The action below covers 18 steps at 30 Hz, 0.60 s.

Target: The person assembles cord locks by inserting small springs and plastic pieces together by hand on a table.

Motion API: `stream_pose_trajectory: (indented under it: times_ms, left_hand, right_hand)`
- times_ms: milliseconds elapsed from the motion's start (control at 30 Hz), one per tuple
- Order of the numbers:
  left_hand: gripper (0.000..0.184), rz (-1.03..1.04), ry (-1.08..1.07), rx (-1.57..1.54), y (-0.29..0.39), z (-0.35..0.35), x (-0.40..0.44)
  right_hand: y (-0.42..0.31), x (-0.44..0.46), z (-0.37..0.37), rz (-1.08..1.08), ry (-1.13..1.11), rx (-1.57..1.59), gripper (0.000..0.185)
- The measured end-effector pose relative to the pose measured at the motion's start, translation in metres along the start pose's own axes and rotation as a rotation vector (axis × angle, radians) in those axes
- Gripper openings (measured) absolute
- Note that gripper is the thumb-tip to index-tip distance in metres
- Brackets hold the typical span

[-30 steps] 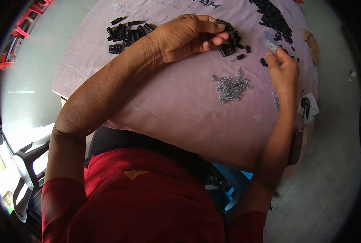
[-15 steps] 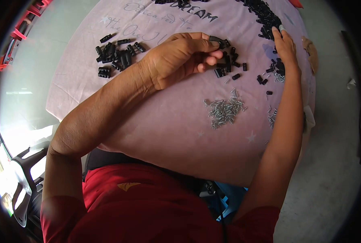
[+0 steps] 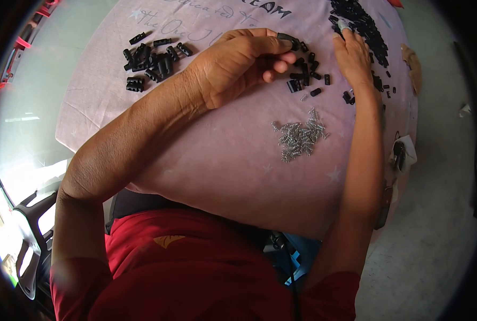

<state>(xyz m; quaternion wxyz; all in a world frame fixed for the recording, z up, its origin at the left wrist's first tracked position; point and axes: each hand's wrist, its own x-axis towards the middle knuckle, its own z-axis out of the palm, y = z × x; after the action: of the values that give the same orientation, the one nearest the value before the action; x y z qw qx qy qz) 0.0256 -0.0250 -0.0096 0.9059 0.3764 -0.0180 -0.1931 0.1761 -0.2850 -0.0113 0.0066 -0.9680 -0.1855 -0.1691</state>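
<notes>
My left hand (image 3: 249,61) pinches a small black part (image 3: 287,38) between thumb and forefinger, above the pink cloth. Near its fingertips lie several loose black pieces (image 3: 316,92). My right hand (image 3: 353,56) reaches out palm down, its fingers spread at the left edge of a long pile of small black pieces (image 3: 374,40); a whitish covering shows on one fingertip. Whether anything is under those fingers is hidden. Small metal springs (image 3: 301,140) lie heaped between my forearms. Left of my left hand is a group of larger black parts (image 3: 148,60).
The pink cloth (image 3: 222,160) with printed lettering covers the table. At its right edge are a brown piece (image 3: 411,67) and a white wrapper (image 3: 404,152) with a dark item. A dark chair (image 3: 32,214) stands at the lower left.
Over the last second my right hand has moved up from beside the loose pieces to the long pile, then left along it. My left hand keeps its pinch on the black part.
</notes>
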Motion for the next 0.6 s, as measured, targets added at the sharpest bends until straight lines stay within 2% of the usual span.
stream_pose_trajectory:
  times_ms: [200,300,400,500,600]
  left_hand:
    - [0.016,0.012,0.022,0.01,-0.001,0.0,0.001]
    - [0.015,0.016,0.02,0.01,-0.001,-0.002,0.001]
    - [0.013,0.0,0.033,0.034,0.003,0.0,-0.002]
    - [0.011,-0.039,0.008,0.114,0.004,0.001,-0.005]
    - [0.011,-0.094,-0.071,0.333,0.006,0.008,-0.012]
  right_hand:
    - [-0.036,-0.044,-0.034,-0.12,0.011,0.124,0.036]
    - [-0.043,-0.057,-0.056,-0.038,-0.088,0.306,0.035]
    - [-0.049,-0.073,-0.07,-0.004,0.039,0.308,0.036]
    - [-0.054,-0.093,-0.084,0.133,0.003,0.385,0.041]
    - [-0.082,-0.101,-0.107,0.213,-0.273,0.293,0.047]
